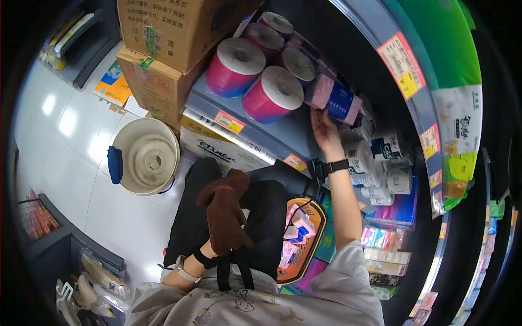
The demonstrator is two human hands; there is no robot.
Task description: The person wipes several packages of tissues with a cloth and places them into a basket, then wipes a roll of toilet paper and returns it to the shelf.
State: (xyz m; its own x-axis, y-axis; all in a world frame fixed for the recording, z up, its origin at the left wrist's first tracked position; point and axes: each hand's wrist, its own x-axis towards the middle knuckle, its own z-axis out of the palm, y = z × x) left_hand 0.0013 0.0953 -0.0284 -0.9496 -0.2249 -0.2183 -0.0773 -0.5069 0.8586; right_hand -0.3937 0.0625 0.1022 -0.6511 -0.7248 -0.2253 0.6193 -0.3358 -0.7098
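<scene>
Lowest in the frame, at centre, the left hand (225, 214) wears a brown glove, its grip empty and loosely curled above the lap. Right of it sits an orange-rimmed shopping basket (317, 217) holding small pink and blue packets. Higher, right of centre, the right hand (324, 130) has its grip on a pink-and-blue wrapped tissue pack (333, 100) on the grey shelf (283, 133), just beside pink-wrapped paper rolls (272, 93).

Your right hand (324, 130) grips the pink-and-blue pack (333, 99) on the shelf (283, 138), just right of the pink rolls (255, 70). Your gloved left hand (225, 214) hangs below that shelf, beside the basket (315, 228).
</scene>
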